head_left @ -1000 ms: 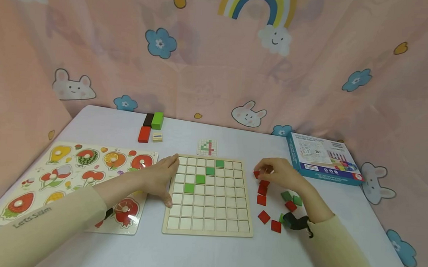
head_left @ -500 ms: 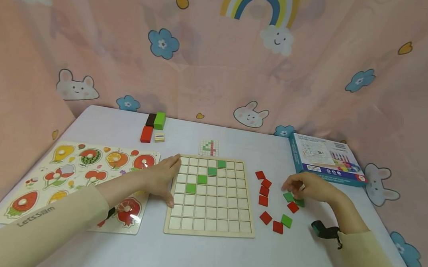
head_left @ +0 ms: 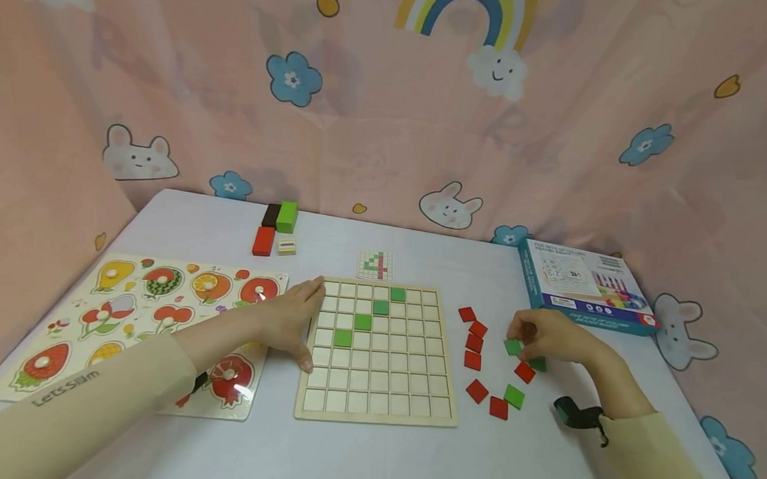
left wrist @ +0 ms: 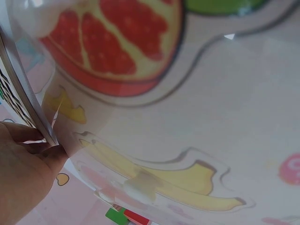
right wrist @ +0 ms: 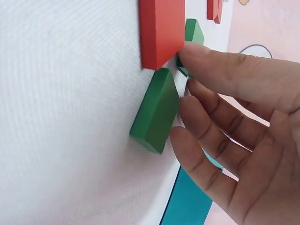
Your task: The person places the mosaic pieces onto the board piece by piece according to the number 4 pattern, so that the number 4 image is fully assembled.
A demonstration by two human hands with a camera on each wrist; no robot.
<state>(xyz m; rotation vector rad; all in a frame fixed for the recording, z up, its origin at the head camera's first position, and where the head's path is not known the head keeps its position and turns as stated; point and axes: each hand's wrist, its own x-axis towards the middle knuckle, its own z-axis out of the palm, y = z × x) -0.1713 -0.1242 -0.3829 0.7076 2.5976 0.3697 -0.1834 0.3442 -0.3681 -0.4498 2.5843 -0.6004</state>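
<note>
A wooden grid board (head_left: 376, 418) holds several green tiles in a diagonal line, one being a green tile (head_left: 363, 322). My left hand (head_left: 286, 321) rests along the board's left edge, thumb and fingers spread. To the right of the board, my right hand (head_left: 559, 336) pinches a green square tile (head_left: 513, 346) between thumb and fingertips. In the right wrist view the thumb (right wrist: 199, 51) presses on that tile, partly hidden behind it. Another green tile (right wrist: 157, 112) and a red tile (right wrist: 161, 30) lie close by on the cloth.
Several loose red tiles (head_left: 472, 360) and a green tile (head_left: 514, 397) lie right of the board. A pattern card (head_left: 375, 265) sits behind it. A fruit puzzle board (head_left: 142, 315) is at left, coloured blocks (head_left: 263, 241) behind, and a box (head_left: 587, 285) at back right.
My right hand has moved right, from the red tiles to the green ones, and the pinched green tile has shifted slightly up and left. The left hand stays on the board's edge.
</note>
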